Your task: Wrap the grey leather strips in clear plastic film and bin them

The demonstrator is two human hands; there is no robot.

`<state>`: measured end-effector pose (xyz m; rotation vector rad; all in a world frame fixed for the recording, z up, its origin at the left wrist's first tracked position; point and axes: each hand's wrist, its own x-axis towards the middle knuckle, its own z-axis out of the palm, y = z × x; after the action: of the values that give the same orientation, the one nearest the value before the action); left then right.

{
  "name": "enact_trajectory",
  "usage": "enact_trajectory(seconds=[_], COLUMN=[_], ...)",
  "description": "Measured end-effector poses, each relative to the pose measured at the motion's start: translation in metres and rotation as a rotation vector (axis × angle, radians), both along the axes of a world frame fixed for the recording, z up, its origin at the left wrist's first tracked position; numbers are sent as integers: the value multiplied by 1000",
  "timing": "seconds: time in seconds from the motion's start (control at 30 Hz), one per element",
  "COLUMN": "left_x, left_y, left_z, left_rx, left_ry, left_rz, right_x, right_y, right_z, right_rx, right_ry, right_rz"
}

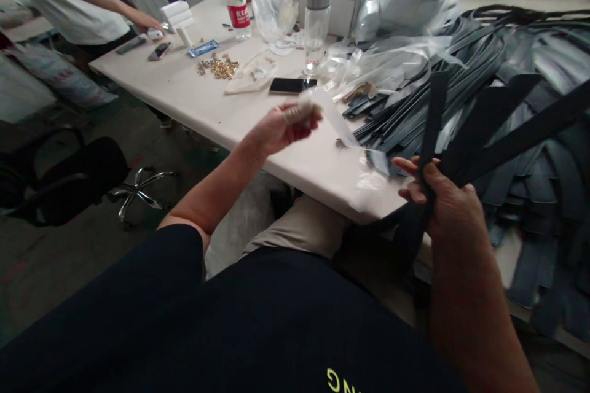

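right hand (445, 206) grips dark straps (520, 135); left hand (276, 129) pinches clear film (338, 123) (blurred).

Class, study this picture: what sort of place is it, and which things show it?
Probably a small workshop assembling belts: a large pile of dark straps, loose brass fittings on the shared white table, and the right hand gripping a bundle of straps.

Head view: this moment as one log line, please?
left hand: shut on clear plastic | right hand: shut on dark straps | nearby: phone
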<state>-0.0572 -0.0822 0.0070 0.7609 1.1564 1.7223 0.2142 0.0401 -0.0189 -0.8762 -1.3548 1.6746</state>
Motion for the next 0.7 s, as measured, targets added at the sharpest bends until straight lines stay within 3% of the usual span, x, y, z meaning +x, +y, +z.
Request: enact_trajectory(seconds=[0.03,0.1,0.17,0.2,0.27,0.4,0.47,0.53,0.7], left_x=[-13,-30,-29,-21,3,57,75,85,90], left_y=[8,17,19,19,20,21,18,13,2], left_z=[20,56,72,70,46,-27,-50,-58,-54], left_rx=[91,262,348,350,282,-9,-81,-109,-153], left_ry=[-40,-104,-174,-221,-356,-754,-883,-943,-878], left_rz=[161,353,443,459,450,340,272,215,171], right_x=[8,26,45,53,66,77,78,76,62], right_y=[-1,-4,-11,-15,-27,-58,-73,-84,-92], right_z=[3,7,5,2,-6,-23,-29,-33,-34], right_rx=[9,20,21,28,60,95,81,63,58], right_ry=[-8,-41,-101,-138,-243,-510,-543,-551,-609], right_rz=[1,-35,-87,-99,-108,-106,-81,-58,14])
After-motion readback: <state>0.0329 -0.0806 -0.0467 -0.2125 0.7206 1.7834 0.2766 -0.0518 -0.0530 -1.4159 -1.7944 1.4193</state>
